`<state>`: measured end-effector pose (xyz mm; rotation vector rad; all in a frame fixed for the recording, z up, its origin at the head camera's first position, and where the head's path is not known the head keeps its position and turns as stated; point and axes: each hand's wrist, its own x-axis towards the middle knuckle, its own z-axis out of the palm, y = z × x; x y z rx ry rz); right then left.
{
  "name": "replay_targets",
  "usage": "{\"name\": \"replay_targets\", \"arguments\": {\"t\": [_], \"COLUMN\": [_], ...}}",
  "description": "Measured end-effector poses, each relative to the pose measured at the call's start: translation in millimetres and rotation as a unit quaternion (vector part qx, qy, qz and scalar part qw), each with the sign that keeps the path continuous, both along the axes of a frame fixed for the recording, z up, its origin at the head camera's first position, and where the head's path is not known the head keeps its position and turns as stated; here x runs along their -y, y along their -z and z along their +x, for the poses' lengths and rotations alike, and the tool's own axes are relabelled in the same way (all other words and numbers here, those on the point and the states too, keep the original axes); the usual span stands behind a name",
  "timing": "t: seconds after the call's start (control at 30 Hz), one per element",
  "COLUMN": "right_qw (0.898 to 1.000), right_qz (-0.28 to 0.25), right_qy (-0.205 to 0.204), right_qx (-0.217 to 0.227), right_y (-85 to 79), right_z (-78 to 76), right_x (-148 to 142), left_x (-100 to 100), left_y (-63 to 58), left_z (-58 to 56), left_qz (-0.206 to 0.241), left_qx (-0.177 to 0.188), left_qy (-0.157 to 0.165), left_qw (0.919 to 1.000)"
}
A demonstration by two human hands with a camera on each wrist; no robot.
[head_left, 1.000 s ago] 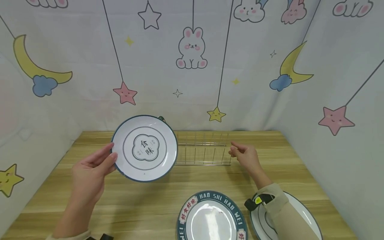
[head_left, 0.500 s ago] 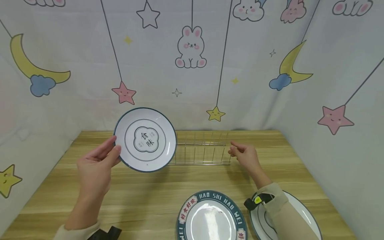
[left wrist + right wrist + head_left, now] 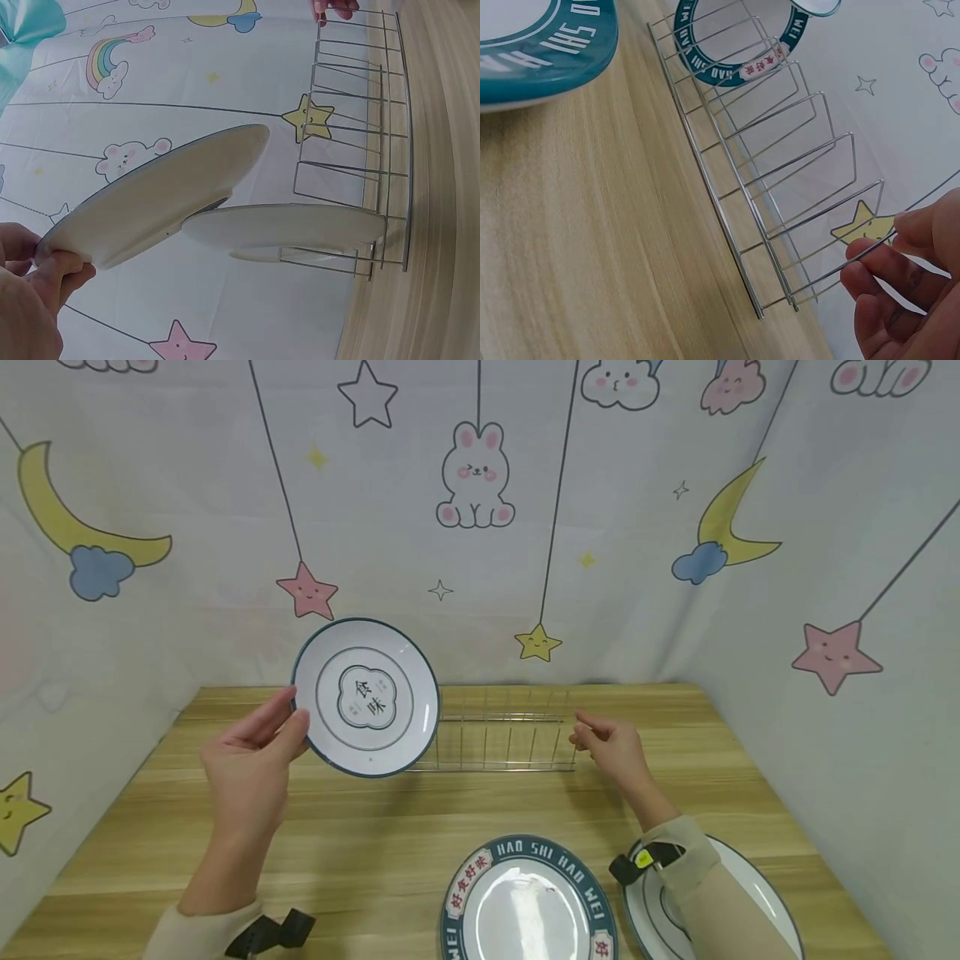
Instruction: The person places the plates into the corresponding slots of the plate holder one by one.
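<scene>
Before us, left hand (image 3: 250, 764) pinches a white plate (image 3: 365, 697), right hand (image 3: 613, 753) grips the wire rack (image 3: 718, 198); one racked plate (image 3: 285, 223) done, two table plates (image 3: 528, 902) left.

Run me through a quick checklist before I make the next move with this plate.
1. Left hand gripping the white plate by its edge: ok.
2. Right hand holding the end of the wire rack: ok.
3. Wire rack standing on the table: ok.
4. Rack free of plates nearest the right hand: ok.
5. White plate clear of the racked plate: cannot tell; they overlap in the left wrist view.
</scene>
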<state>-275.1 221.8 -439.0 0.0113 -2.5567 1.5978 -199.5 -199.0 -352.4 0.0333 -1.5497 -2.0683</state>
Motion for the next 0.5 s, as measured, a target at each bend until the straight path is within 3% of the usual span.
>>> {"name": "replay_targets", "arguments": {"t": [0.13,0.5], "right_qw": [1.0,1.0], "right_qz": [0.003,0.01], "right_qy": [-0.001,-0.003], "right_qx": [-0.006,-0.01], "right_y": [-0.4,-1.0], "right_z": [0.4,1.1], "right_x": [1,0], "left_x": [-2,-11], "left_y": [-0.7,-7.1], "left_z": [-2.0,-9.7], "left_qz": [0.003,-0.045], "left_qx": [-0.005,-0.023], "left_qy": [0.0,-0.021], "left_qw": [1.0,0.9985]}}
